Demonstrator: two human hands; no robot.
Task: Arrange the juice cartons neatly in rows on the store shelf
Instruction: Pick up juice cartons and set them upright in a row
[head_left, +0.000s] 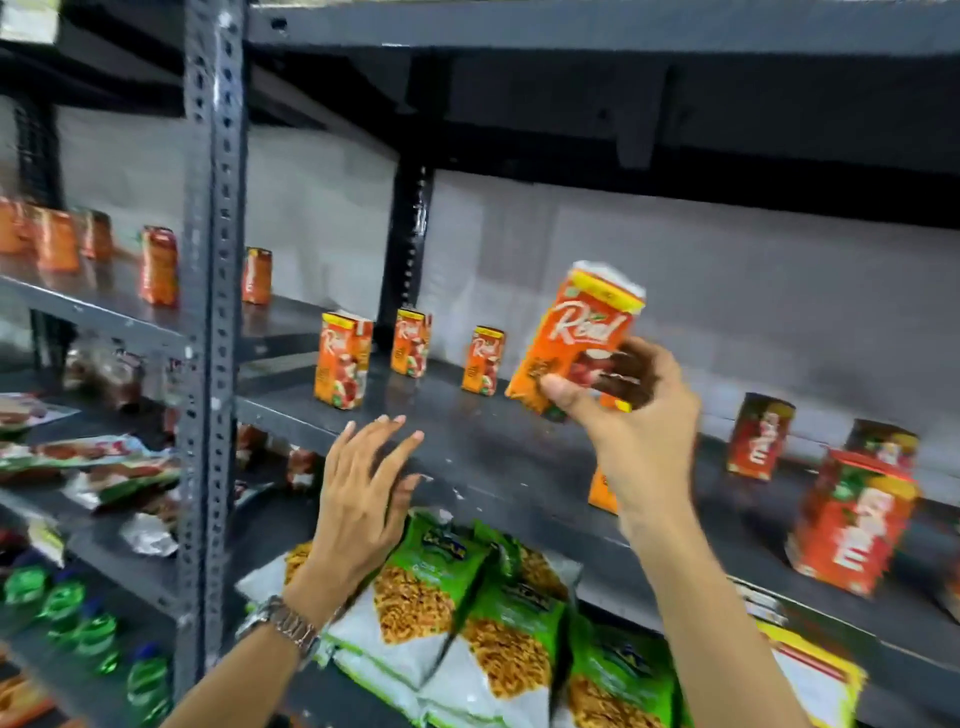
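Note:
My right hand (621, 405) grips an orange juice carton (576, 332) by its lower part, holding it tilted above the dark shelf board (493, 447). My left hand (369, 483) hovers open with fingers spread at the shelf's front edge, touching nothing. Three matching orange cartons stand upright in a spaced row further back: one at the left (342, 358), one in the middle (410, 342) and one at the right (483, 359). Another orange carton (600, 491) is partly hidden behind my right wrist. Red cartons (852, 525) stand on the shelf's right end.
A perforated grey upright post (210, 312) divides the shelving. More orange cartons (158, 265) stand on the left bay's shelf. Green snack bags (467, 613) fill the shelf below, and green bottles (78, 618) sit at the lower left. The upper shelf overhangs closely.

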